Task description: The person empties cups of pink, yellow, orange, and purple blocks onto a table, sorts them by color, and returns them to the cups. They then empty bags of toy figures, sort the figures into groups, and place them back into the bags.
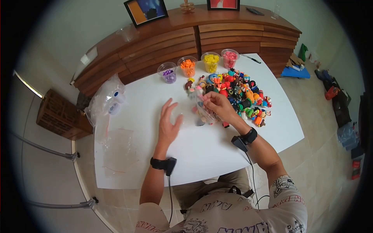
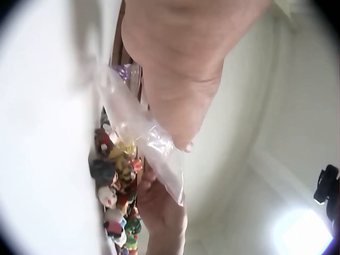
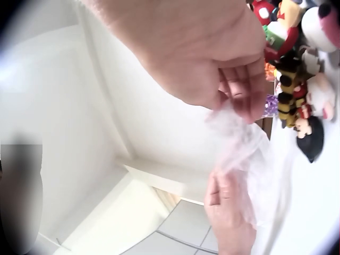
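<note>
A thin clear plastic bag (image 1: pixel 203 111) hangs from my right hand (image 1: pixel 220 105), which pinches its edge between thumb and fingers. In the right wrist view the crumpled top of the bag (image 3: pixel 234 125) meets those fingertips. To the left, over the white table (image 1: pixel 186 155), my left hand (image 1: pixel 168 124) has its fingers extended and thumb spread. Seen from the left wrist, the bag (image 2: pixel 154 143) overlaps the left hand's fingers. Just beyond the right hand lies a pile of small colourful figurines (image 1: pixel 237 91), some of them showing through the bag.
Along the table's far edge stand clear cups of purple (image 1: pixel 168 73), orange (image 1: pixel 188 66), yellow (image 1: pixel 211 62) and pink pieces (image 1: pixel 230 58). A pen (image 1: pixel 251 58) lies beside them. A large plastic bag (image 1: pixel 107 99) with white rolls sits at the left edge. Behind is a wooden sideboard (image 1: pixel 163 46).
</note>
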The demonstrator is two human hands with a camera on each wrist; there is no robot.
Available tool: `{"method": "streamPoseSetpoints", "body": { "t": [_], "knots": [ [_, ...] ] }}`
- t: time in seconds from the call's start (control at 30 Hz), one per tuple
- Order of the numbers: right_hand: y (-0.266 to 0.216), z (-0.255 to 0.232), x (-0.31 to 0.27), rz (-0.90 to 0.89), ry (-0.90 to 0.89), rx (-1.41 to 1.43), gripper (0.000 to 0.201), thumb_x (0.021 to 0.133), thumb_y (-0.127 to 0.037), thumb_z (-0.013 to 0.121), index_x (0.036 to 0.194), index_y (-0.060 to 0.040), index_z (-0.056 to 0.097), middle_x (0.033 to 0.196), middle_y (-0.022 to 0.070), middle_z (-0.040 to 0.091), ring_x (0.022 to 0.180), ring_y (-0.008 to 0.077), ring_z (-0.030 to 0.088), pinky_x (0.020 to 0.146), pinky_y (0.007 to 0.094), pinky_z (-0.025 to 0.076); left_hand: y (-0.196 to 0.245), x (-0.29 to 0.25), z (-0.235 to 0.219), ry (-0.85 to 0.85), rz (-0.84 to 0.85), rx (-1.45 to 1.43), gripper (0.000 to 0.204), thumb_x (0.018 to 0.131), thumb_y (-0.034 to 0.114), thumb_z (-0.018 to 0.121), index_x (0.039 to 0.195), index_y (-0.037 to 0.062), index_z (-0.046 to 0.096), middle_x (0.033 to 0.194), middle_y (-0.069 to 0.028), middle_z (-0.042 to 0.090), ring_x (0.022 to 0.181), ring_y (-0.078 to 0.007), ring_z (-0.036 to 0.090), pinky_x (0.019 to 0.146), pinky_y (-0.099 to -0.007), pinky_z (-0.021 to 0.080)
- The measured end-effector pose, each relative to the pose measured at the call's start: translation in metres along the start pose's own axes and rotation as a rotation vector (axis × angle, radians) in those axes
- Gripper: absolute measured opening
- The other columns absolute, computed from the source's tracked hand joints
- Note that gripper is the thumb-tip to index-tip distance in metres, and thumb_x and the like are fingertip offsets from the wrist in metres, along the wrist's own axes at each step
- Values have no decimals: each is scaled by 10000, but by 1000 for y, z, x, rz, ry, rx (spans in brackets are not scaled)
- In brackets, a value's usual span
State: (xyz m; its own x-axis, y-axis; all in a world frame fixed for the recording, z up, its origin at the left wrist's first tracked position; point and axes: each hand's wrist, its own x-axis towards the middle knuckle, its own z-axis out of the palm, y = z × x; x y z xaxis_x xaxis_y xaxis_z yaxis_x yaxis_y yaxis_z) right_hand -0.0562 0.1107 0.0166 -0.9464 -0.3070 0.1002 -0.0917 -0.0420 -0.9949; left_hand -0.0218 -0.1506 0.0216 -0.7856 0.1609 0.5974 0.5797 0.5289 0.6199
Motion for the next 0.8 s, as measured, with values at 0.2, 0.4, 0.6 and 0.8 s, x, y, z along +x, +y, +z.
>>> {"method": "streamPoseSetpoints", "body": {
  "t": [0.2,0.4,0.6,0.8],
  "knots": [
    [-10,4,-7,-77,-30,177,129,1085,-146,606,1144,-32,617,973,-4,676,864,46,624,754,227,507,-71,-19,15,31,-442,-339,457,1098,302,582,1431,-6,526,1423,-183,587,1219,-246,613,1009,-375,522],
    [-15,4,-11,-111,-80,297,122,1096,-154,593,1163,-52,587,979,-28,674,870,18,615,742,211,490,-40,-10,7,-25,-769,-795,389,1098,285,597,1377,16,565,1094,-91,696,985,-166,667,857,-315,540],
    [-7,4,-10,-51,15,161,134,1081,-107,568,1196,-37,566,965,10,712,820,28,625,688,209,487,-60,-13,4,30,-696,-760,186,1045,222,688,1063,38,668,755,28,589,593,-59,517,541,-239,416],
    [-7,16,-16,-69,23,-47,265,1050,-57,541,1301,30,529,974,65,752,700,77,644,586,246,502,-64,-8,-10,142,-694,-687,188,1044,197,690,911,74,640,681,61,534,508,-33,426,480,-223,345]
  ]
}}
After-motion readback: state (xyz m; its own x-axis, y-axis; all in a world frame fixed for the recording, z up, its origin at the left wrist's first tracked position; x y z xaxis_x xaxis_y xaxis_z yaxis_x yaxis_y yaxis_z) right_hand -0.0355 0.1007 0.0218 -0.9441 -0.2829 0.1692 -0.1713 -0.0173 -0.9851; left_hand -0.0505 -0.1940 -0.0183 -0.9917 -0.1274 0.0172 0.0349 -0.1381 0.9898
